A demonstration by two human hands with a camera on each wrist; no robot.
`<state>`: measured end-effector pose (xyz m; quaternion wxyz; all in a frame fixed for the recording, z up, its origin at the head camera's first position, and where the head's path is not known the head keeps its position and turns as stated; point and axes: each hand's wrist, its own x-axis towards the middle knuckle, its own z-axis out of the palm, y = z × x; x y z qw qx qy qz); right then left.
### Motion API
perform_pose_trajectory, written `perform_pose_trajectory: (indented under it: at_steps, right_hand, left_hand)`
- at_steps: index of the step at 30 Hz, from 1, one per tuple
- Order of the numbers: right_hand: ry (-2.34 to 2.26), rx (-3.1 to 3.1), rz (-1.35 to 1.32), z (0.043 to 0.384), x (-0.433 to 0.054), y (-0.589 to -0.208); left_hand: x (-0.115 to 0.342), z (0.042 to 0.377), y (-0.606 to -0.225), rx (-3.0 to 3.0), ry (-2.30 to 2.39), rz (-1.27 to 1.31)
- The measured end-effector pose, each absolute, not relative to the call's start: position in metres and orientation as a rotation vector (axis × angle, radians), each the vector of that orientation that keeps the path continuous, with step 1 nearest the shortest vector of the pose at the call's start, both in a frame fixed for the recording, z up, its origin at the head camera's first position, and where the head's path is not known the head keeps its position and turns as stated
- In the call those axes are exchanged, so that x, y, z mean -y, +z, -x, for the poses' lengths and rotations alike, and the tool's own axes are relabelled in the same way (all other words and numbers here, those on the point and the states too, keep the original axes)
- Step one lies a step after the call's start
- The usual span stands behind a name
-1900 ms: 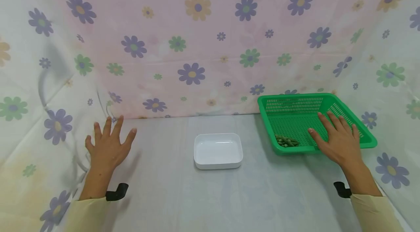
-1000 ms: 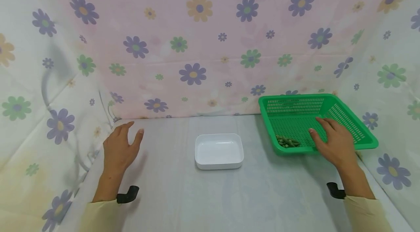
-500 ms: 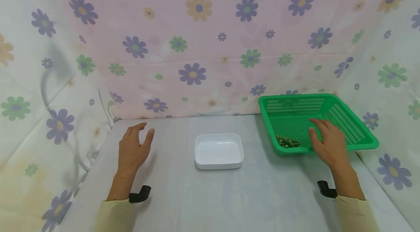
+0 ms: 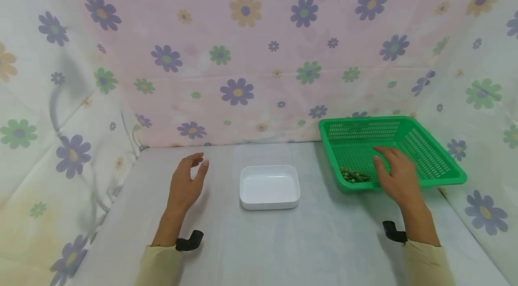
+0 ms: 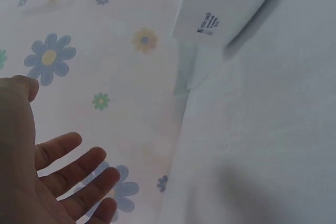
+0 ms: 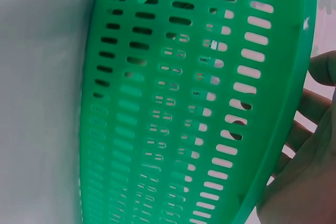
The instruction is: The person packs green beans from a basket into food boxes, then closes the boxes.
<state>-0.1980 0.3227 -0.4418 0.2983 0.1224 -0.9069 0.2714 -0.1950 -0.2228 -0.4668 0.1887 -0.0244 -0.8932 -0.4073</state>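
Observation:
A shallow white rectangular dish point(image 4: 269, 187) stands at the middle of the table. To its left my left hand point(image 4: 186, 187) hovers over the cloth, fingers loosely bent and holding nothing. The left wrist view shows this hand point(image 5: 58, 182) with its fingers apart, and the printed side of the white dish point(image 5: 220, 9). A green plastic basket point(image 4: 364, 124) stands at the right, with several small green pods point(image 4: 354, 175) in its front left corner. Over the basket's front rim is my right hand point(image 4: 398, 176), right of the pods, its fingers relaxed and holding nothing.
A white cloth point(image 4: 259, 245) covers the table. Flower-printed curtains point(image 4: 275, 65) close off the back and both sides. The slotted basket wall point(image 6: 199, 98) fills most of the right wrist view. A black bracket point(image 4: 190, 241) sits at the left wrist, another black bracket point(image 4: 393, 232) at the right.
Both hands have moved inward: the left one rightward toward the white dish, the right one leftward toward the pods. Their spread fingers have relaxed into a slight bend. Dish and basket stay put.

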Motion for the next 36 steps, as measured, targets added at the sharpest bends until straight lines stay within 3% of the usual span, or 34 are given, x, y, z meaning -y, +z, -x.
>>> perform_pose_trajectory:
  at_steps: [19, 36]
  right_hand:
    - [0.852, 2.512, -0.509, 0.194, -0.309, -0.44]
    - [0.829, 2.597, -0.726, 0.192, -0.314, -0.436]
  left_hand:
    - [0.186, 0.201, -0.508, 2.577, -1.609, 0.5]
    - [0.186, 0.204, -0.532, 2.49, -1.731, 0.837]
